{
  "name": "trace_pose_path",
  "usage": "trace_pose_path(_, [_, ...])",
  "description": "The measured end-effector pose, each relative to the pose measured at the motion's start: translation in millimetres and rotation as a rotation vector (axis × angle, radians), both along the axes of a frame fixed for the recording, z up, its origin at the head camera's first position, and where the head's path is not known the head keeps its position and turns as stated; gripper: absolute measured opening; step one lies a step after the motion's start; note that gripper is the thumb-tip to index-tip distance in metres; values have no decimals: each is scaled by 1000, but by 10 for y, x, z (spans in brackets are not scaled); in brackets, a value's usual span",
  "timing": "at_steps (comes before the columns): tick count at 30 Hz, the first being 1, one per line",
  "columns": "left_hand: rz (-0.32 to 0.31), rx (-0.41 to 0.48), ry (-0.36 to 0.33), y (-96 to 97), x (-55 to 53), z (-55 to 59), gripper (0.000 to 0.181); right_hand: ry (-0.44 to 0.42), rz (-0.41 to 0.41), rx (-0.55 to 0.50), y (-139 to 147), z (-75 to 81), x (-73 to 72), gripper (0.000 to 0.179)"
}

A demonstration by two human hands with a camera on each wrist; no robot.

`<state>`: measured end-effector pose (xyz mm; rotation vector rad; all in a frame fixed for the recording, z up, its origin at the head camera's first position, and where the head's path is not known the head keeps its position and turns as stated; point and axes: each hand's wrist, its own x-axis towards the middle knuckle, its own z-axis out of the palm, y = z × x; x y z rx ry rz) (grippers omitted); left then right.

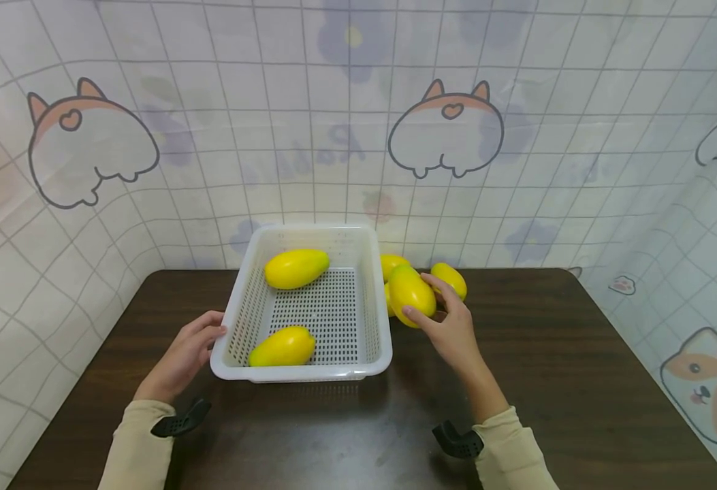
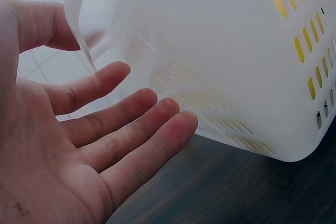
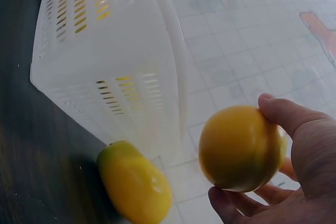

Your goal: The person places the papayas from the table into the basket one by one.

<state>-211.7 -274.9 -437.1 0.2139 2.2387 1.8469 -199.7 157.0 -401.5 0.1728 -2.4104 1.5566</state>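
A yellow papaya (image 1: 412, 294) with a greenish narrow end is in my right hand (image 1: 453, 333), just right of the basket. Thumb and fingers grip its sides, as the right wrist view also shows around the papaya (image 3: 241, 148). My left hand (image 1: 189, 350) is at the left side of the white plastic basket (image 1: 299, 373). In the left wrist view its thumb meets the rim and the tip is hidden behind it; the other fingers (image 2: 142, 150) extend loosely beside the wall. Inside the basket lie one papaya (image 1: 297, 268) at the back and another papaya (image 1: 283, 347) in front.
Right of the basket, a papaya (image 1: 450, 280) lies beyond my right hand, and another papaya (image 1: 393, 263) is partly covered by the held one. A papaya (image 3: 134, 182) rests close to the basket wall. The dark wooden table (image 1: 548, 381) backs onto a patterned cloth (image 1: 309, 136).
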Motion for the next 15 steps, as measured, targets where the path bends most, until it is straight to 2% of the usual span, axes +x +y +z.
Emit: trace_pose_path(15, [-1,6,-9,-9,-4,-6,36,26,36,-9,-52,39,17,64])
